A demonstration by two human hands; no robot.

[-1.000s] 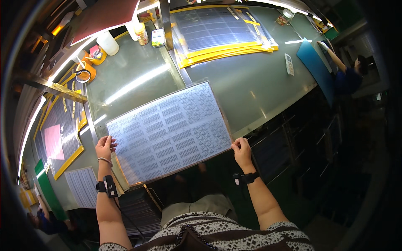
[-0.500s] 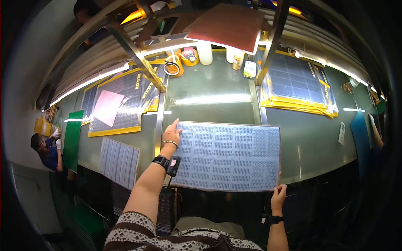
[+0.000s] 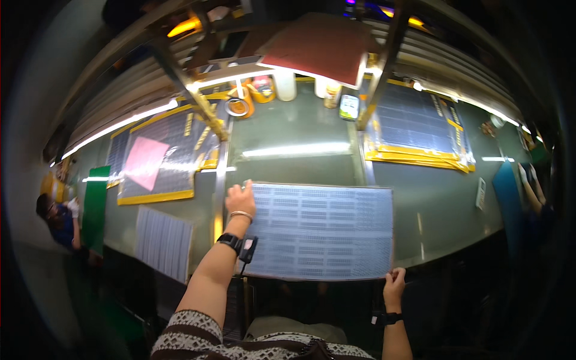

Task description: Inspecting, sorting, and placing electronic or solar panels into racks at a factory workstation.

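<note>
A wide rectangular circuit-board panel, pale blue with rows of fine dark patterning, lies over the worktable's near edge. My left hand grips its far left corner, fingers curled at the side edge; the thumb is mostly hidden. At the near right corner, my right hand pinches the panel between thumb and fingers. Black bands with small boxes sit on both my wrists. A smaller striped grey panel rests to the left of my left forearm.
Yellow-edged dark panels are stacked at the far right; similar ones lie left under a pink sheet. Metal posts hold a shelf with a reddish board. Co-workers handle a green sheet and a blue sheet.
The whole view has shifted slightly, so the table things appear lower and further left. My left index finger, stretched along the corner before, is now more curled. Both hands keep their corners.
</note>
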